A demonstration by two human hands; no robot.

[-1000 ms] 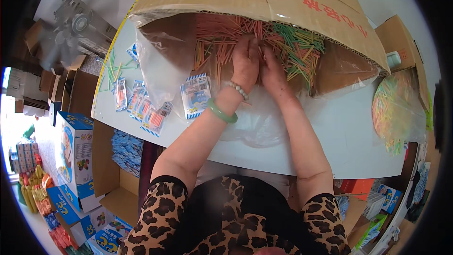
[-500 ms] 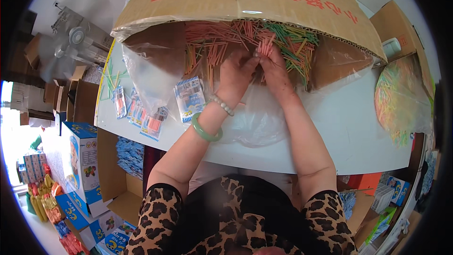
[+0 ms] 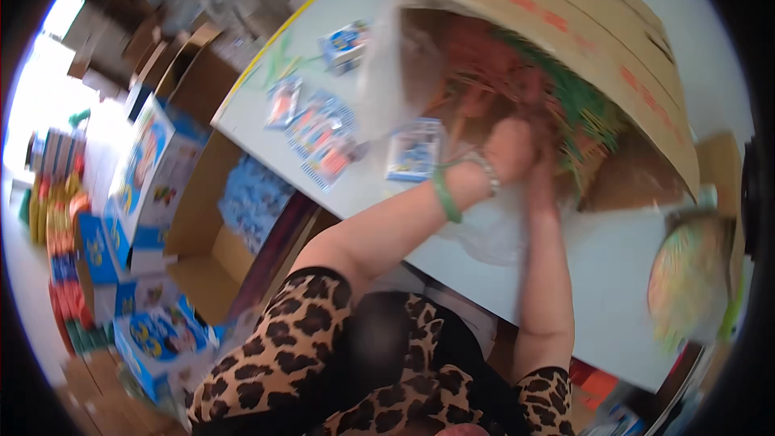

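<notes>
Lying beyond the left hand (image 3: 512,148) are coloured sticks (image 3: 494,60).

Red lettering (image 3: 521,5) (blurred, unreadable), on cardboard carton (image 3: 593,12)

Red-printed brown box (image 3: 597,40); pink and green sticks (image 3: 484,56); pale counter (image 3: 613,274) edged yellow; blue-and-white packets (image 3: 416,151); green bangle (image 3: 446,195); tan sleeves (image 3: 278,343), black leopard spots.
</notes>
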